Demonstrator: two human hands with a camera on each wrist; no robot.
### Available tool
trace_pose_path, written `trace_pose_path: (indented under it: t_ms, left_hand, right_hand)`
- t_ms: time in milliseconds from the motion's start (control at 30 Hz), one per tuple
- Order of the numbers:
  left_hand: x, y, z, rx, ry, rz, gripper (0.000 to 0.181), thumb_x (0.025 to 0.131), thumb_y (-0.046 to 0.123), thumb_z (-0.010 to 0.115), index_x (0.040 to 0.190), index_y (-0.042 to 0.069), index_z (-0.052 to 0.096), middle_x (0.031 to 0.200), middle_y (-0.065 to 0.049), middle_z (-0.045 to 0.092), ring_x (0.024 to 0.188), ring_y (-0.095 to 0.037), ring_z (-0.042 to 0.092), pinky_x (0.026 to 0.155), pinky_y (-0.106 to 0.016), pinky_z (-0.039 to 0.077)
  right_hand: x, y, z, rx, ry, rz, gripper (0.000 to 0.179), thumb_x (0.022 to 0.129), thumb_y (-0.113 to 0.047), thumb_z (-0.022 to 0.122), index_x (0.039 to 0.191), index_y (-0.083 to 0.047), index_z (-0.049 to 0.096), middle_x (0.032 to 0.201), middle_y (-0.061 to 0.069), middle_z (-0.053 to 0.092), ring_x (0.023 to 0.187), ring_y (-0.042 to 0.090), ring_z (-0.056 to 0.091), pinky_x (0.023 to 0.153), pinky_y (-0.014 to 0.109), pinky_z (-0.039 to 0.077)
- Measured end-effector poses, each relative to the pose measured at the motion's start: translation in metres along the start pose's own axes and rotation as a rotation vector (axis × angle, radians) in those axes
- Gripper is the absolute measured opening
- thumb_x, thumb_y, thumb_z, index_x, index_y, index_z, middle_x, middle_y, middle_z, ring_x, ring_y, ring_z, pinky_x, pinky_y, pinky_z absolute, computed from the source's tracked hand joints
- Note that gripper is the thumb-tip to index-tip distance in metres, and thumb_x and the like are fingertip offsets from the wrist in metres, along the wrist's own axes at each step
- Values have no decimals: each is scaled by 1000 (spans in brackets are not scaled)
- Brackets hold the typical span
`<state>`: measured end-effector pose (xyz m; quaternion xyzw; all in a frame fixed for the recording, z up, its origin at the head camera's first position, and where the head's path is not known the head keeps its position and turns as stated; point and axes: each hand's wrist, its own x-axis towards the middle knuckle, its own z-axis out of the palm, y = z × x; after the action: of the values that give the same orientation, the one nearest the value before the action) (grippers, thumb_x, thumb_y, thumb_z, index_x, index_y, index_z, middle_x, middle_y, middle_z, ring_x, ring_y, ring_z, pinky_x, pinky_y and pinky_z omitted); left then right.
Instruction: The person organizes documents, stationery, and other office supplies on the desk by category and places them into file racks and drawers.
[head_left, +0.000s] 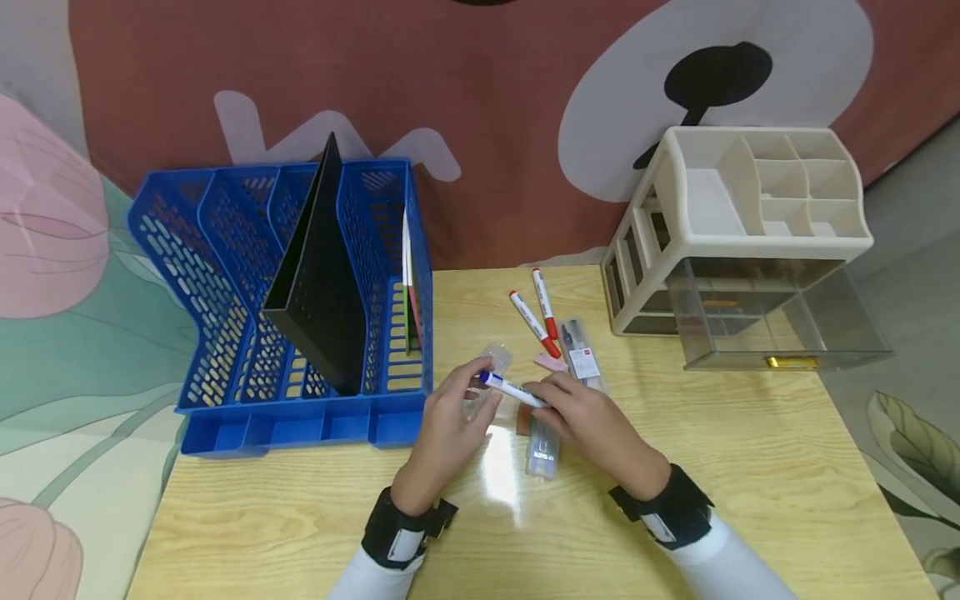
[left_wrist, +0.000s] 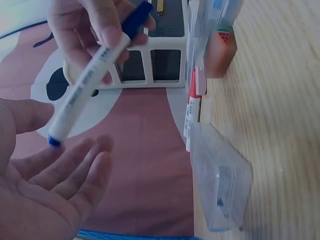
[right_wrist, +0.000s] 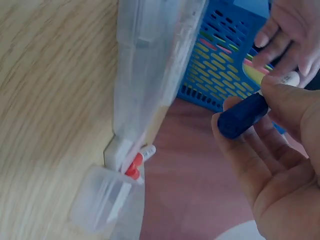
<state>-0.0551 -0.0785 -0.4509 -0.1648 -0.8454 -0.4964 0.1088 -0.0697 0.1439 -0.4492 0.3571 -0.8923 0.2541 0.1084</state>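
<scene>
My right hand (head_left: 581,412) pinches a white whiteboard marker (head_left: 516,390) near its blue cap (right_wrist: 243,116), between thumb and fingers. The marker's other blue end points at my left hand (head_left: 453,412). In the left wrist view, that end reaches the fingers of my left hand (left_wrist: 50,185), which are spread and relaxed; whether they touch it is hard to tell. Under the hands lie a clear plastic case (head_left: 542,454) and a small brown block (left_wrist: 220,55) with a watermelon mark. Beside my left fingers is a clear plastic box (left_wrist: 220,175), partly hidden in the head view.
Two red markers (head_left: 534,323) lie behind the hands, near a pink eraser (head_left: 551,362) and a clear case (head_left: 582,358) of tools. A blue file rack (head_left: 300,408) with a black folder (head_left: 330,308) stands left. The white organizer (head_left: 772,242) at right has its clear drawer (head_left: 780,354) pulled out.
</scene>
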Motion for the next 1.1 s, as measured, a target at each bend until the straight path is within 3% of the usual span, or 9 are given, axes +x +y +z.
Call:
trace_pose_path:
  t_ms: [200, 300, 567, 700, 967, 1100]
  left_hand:
    - [-4, 1, -5, 60, 31, -17, 53, 94, 22, 63, 143, 12, 45, 136, -12, 58, 115, -24, 60, 89, -46, 56]
    - [-7, 0, -6, 115, 15, -33, 55, 95, 24, 60, 146, 15, 41, 142, -11, 53, 122, -25, 55, 95, -49, 53]
    - [-17, -7, -10, 204, -85, -5, 68, 96, 34, 56, 154, 17, 26, 157, -7, 36, 142, -25, 32, 111, -53, 36]
    - [-22, -10, -15, 219, -132, 3, 72, 96, 36, 57, 156, 22, 21, 159, -3, 32, 145, -23, 26, 113, -52, 33]
    - [-28, -15, -19, 275, -196, 36, 72, 96, 37, 56, 156, 15, 22, 162, -4, 24, 147, -24, 20, 114, -53, 30]
    - [-31, -17, -19, 307, -222, 45, 75, 96, 38, 56, 157, 19, 17, 163, -4, 21, 148, -25, 16, 115, -54, 29]
  right_hand:
    - [-11, -1, -22, 46, 38, 83, 40, 87, -23, 71, 124, -9, 64, 103, 4, 66, 79, 11, 58, 61, 29, 58]
    - [-17, -2, -34, 72, 56, 117, 46, 85, -18, 74, 129, -9, 62, 103, 3, 65, 81, 10, 59, 63, 27, 59]
    - [-31, -4, -64, 116, 94, 136, 48, 77, -6, 78, 123, -7, 65, 100, 1, 66, 85, 10, 65, 66, 20, 60]
    - [-36, -8, -83, 99, 106, 138, 49, 76, -4, 79, 123, -9, 65, 102, 0, 67, 88, 10, 66, 69, 16, 58]
    - [-44, -12, -123, 21, 187, 92, 56, 66, 6, 81, 119, -7, 68, 99, 0, 68, 83, 9, 67, 66, 13, 57]
    - [-47, -7, -145, -34, 228, 63, 36, 82, -15, 77, 115, -2, 69, 95, 4, 70, 80, 9, 67, 62, 12, 57]
